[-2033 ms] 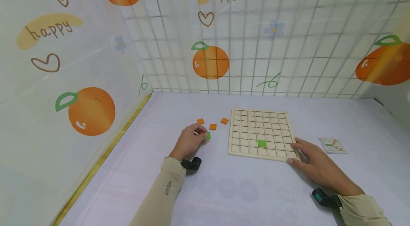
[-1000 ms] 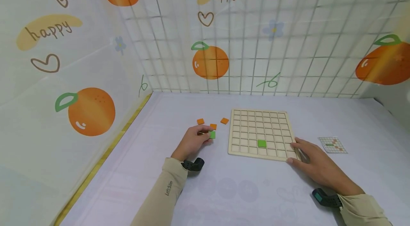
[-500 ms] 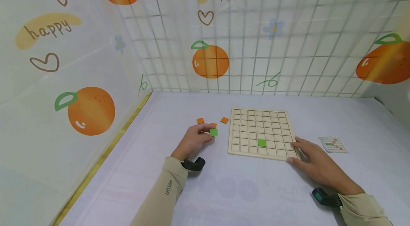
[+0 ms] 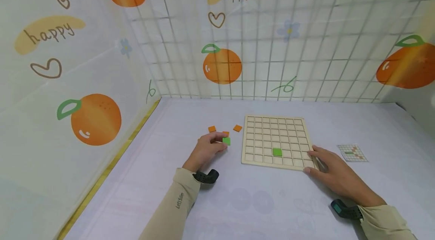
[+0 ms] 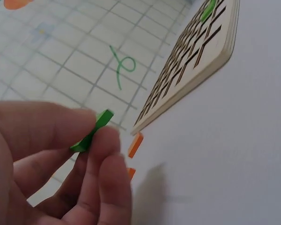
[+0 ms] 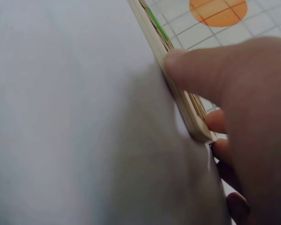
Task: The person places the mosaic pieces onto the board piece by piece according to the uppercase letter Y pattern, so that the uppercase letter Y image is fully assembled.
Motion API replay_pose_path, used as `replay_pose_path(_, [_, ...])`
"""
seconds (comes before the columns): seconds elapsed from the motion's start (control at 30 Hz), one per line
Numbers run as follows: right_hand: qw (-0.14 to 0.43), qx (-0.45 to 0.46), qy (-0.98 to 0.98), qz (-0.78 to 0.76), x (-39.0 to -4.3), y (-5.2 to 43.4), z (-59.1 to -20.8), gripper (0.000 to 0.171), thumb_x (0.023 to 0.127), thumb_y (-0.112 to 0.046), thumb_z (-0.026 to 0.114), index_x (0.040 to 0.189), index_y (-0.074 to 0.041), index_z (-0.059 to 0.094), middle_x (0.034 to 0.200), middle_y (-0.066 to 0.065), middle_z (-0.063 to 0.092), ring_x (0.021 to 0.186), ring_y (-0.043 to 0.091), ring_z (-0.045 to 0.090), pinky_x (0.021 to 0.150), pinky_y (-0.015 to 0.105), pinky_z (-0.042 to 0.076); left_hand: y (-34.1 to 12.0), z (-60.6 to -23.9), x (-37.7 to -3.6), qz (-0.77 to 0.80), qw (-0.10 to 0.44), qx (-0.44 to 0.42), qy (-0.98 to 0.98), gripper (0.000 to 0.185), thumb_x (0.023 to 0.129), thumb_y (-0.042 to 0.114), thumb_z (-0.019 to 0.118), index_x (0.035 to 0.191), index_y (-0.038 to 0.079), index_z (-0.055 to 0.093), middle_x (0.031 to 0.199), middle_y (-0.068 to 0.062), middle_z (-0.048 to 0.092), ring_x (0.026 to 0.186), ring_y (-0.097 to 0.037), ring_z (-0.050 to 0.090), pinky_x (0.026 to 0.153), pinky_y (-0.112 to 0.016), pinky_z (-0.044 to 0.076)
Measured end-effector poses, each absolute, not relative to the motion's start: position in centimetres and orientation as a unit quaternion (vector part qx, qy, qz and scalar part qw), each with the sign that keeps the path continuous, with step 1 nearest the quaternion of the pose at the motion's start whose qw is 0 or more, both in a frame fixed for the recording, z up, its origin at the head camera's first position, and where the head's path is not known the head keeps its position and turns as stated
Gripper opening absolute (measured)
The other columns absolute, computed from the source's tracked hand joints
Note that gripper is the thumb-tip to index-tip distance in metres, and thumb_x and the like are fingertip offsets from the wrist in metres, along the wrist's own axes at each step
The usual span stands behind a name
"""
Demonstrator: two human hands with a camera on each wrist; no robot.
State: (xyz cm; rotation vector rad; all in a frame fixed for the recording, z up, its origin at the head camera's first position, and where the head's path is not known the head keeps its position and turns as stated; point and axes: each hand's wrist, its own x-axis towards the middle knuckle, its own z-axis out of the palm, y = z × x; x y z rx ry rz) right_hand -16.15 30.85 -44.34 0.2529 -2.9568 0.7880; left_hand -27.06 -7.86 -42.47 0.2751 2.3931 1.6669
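Observation:
A small green square tile is pinched between the thumb and fingers of my left hand, raised off the table. The left wrist view shows this green tile edge-on between the fingertips. To the right lies a wooden grid board, with another green tile set in one of its cells near the front. My right hand holds the board by its front right corner. In the right wrist view the thumb of my right hand lies on the board's front edge, and the other fingers are at its side.
Orange tiles lie on the white table: one at the left, one nearer the board, and one partly hidden behind my left fingers. A small printed grid card lies right of my right hand. A patterned cloth wall stands behind.
My left hand has moved a little to the right and lifted the green tile from the table, then stayed nearly still. My right hand and the board have not moved.

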Motion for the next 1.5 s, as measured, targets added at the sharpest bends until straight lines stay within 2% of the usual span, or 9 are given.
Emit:
replay_pose_path(0.23, [0.036,0.086,-0.960,0.265,-16.1,30.8,-44.2,0.076,0.082,-0.058,0.058,0.131,-0.002,0.047,0.145,0.022,0.030,0.129,0.046,0.025,0.096,0.061,0.023,-7.4,-42.4,-27.1,0.593,0.116,0.080,0.793,0.039,0.080,0.016,0.072,0.118,0.020,0.063,0.110,-0.001,0.058,0.096,-0.019,0.055,0.082,-0.030,0.048])
replay_pose_path(0.57, [0.035,0.079,-0.960,0.267,-16.1,30.8,-44.4,0.076,0.082,-0.058,0.058,0.132,-0.002,0.046,0.145,0.021,0.029,0.129,0.045,0.025,0.096,0.061,0.023,-5.1,-42.0,-27.9,0.589,0.121,0.136,0.788,0.042,0.081,0.020,0.072,0.121,0.015,0.062,0.108,0.000,0.059,0.096,-0.017,0.055,0.081,-0.029,0.048])
replay_pose_path(1.03, [0.040,0.088,-0.956,0.276,-16.1,30.9,-44.4,0.074,0.083,-0.055,0.060,0.132,-0.001,0.046,0.145,0.021,0.030,0.129,0.045,0.025,0.096,0.061,0.023,-1.6,-42.1,-29.0,0.547,0.130,0.187,0.805,0.038,0.083,0.024,0.069,0.121,0.019,0.063,0.107,0.011,0.060,0.098,-0.012,0.053,0.083,-0.031,0.044])
replay_pose_path(1.27, [0.037,0.081,-0.957,0.276,-16.1,30.9,-44.4,0.075,0.082,-0.056,0.060,0.133,-0.002,0.045,0.146,0.020,0.029,0.130,0.045,0.024,0.097,0.061,0.023,-0.2,-41.9,-29.1,0.525,0.126,0.179,0.823,0.036,0.084,0.024,0.068,0.120,0.021,0.064,0.103,0.011,0.058,0.098,-0.009,0.052,0.084,-0.029,0.043])
replay_pose_path(1.5, [0.032,0.081,-0.956,0.280,-16.1,30.9,-44.5,0.076,0.082,-0.056,0.060,0.133,-0.002,0.045,0.146,0.020,0.028,0.130,0.045,0.024,0.097,0.060,0.023,1.0,-41.4,-28.8,0.517,0.129,0.188,0.825,0.037,0.084,0.016,0.069,0.119,0.021,0.064,0.100,0.009,0.059,0.096,-0.011,0.051,0.082,-0.029,0.044])
